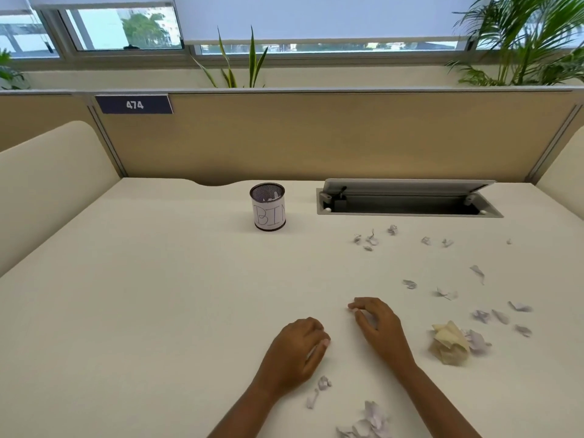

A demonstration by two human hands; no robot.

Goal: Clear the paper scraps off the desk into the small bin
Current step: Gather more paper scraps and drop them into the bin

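Step in hand: gathering paper scraps from the table [158, 295]; most of the job is still ahead, judging by how many scraps lie about.
Left hand: the left hand [297, 349] rests on the table with its fingers curled under; I cannot tell whether it is clenched on collected paper or on nothing.
Right hand: the right hand [377, 324] sits just beside it, fingers arched with their tips down on the table; whether they are pinching a small scrap is too small to tell.
Small bin: the bin [268, 213], a mesh cup wrapped in a label reading BIN, stands upright at the far middle of the table, well apart from both hands; some white shows inside.
Paper scraps: the far scraps [368, 240] lie to the right of the bin, in front of the open cable hatch [407, 200]; the right-side scraps [486, 316] spread near a yellowish crumpled wad [450, 343]; the near scraps [322, 384] lie by the left wrist, and a near heap [373, 418] sits at the bottom edge.
Next move calls for: probably a clean pinch or sweep on the closest bits, then a long reach forward to the bin.
Risk: light scraps may flutter off or slip from the fingers on the way.
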